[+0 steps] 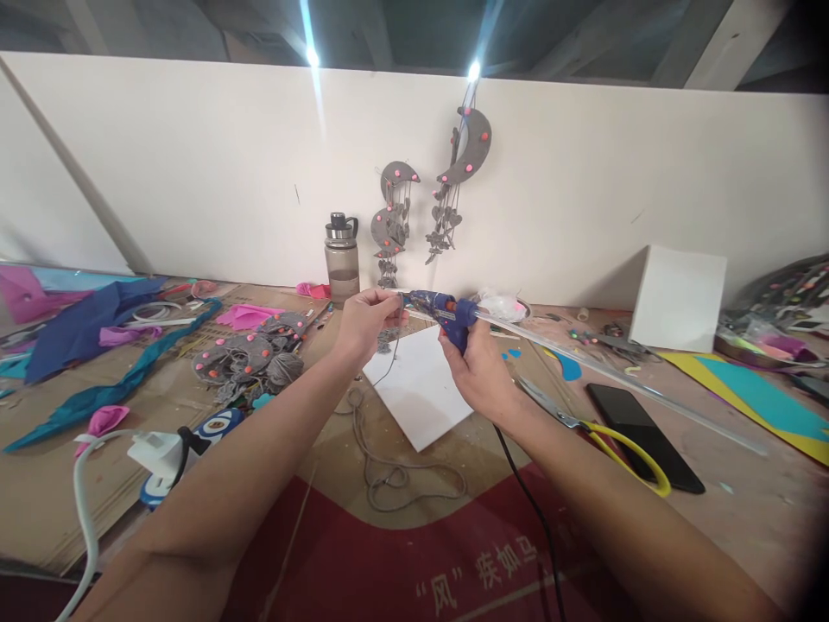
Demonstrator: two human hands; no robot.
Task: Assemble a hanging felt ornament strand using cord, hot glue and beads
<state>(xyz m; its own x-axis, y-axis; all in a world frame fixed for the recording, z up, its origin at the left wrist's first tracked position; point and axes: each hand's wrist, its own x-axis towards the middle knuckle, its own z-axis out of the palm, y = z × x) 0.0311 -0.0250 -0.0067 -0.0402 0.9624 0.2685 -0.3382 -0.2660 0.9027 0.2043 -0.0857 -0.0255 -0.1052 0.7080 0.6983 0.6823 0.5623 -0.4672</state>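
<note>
My right hand [477, 367] is wrapped round a blue glue gun [453, 316], from whose back a long clear glue stick [622, 380] runs out to the right. The gun's nozzle points left, close to the fingertips of my left hand [369, 321]. Those fingers pinch a small grey piece with a grey cord [396, 350] hanging from it; its shape is partly hidden. Below both hands a white square board [420, 393] lies on the cardboard, with loose grey cord [414, 497] nearer to me.
Yellow-handled scissors [599, 432] and a black phone [641, 436] lie right. Grey crescents [249, 358] and a power strip [159, 462] are left. A bottle [342, 263] stands behind; crescent ornaments [470, 147] hang on the wall. The gun's black cable [534, 501] trails forward.
</note>
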